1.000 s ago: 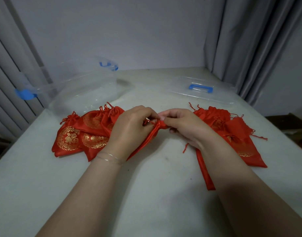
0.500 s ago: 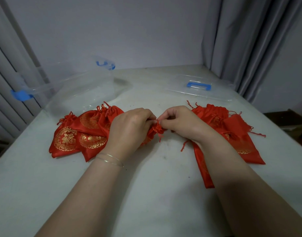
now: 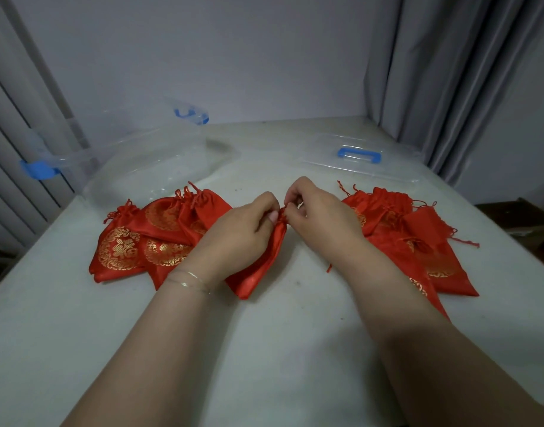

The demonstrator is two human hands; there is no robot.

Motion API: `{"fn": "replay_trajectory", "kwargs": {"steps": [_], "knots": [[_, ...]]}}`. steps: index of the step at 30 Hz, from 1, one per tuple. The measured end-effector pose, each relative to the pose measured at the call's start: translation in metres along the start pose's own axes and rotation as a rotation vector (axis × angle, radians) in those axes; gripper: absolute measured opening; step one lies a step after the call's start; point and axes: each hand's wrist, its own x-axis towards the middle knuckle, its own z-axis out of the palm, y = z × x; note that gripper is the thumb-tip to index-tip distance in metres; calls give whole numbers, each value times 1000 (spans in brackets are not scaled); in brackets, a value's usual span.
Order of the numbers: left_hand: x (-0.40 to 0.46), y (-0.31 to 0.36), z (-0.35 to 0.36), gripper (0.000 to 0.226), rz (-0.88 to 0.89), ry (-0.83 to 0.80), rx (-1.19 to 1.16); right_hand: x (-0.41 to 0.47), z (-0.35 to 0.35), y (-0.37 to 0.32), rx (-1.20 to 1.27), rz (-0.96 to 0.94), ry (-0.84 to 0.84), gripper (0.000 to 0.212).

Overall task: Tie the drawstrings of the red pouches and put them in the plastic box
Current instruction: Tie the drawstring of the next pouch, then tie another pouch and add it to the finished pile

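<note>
The red pouch [image 3: 258, 260] lies mid-tabletop [image 3: 280, 349], its gathered neck lifted between both hands. The left hand [image 3: 237, 238] and right hand [image 3: 323, 217] each pinch the drawstring [image 3: 282, 211] at the neck, though the knot itself is too small to make out. The satin looks light, limp and slippery, so the cords are the best hold. The plastic box [image 3: 135, 167] stands behind the left pile [image 3: 147, 238].

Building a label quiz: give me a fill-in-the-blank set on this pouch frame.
1. Both hands, left hand and right hand, pinch the neck of one red ____.
2. The plastic box holds ____ pouches.
3. The lid has a ____ handle.
4. The bracelet is on the ____ wrist.

Missing: pouch; no; blue; left
</note>
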Motion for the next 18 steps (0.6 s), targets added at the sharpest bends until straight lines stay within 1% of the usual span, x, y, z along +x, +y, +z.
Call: {"fn": "replay_trajectory", "kwargs": {"steps": [3,5,6,8,10,12,14,16,18], "knots": [[-1,0,3,8,-66,51,-121,0,-1,5,124,-25,21,9],[1,-2,4,8,-134,155,-183,3,-4,15,172,40,44,14],[1,-4,2,13,-182,225,-203,6,-6,22,144,87,55,16],[1,-9,-2,25,-294,342,-202,9,-12,36,-2,192,48,17],[1,-19,-6,34,-408,376,-67,8,-20,42,-150,292,-27,18],[-1,-31,-8,42,-500,322,165,6,-28,42,-226,372,-137,24],[-2,-39,-6,49,-563,241,329,4,-39,39,-258,428,-239,31],[-3,-42,-5,53,-586,204,424,3,-50,36,-265,458,-350,35],[-3,-42,-4,50,-560,233,483,1,-58,35,-244,450,-485,37]]}}
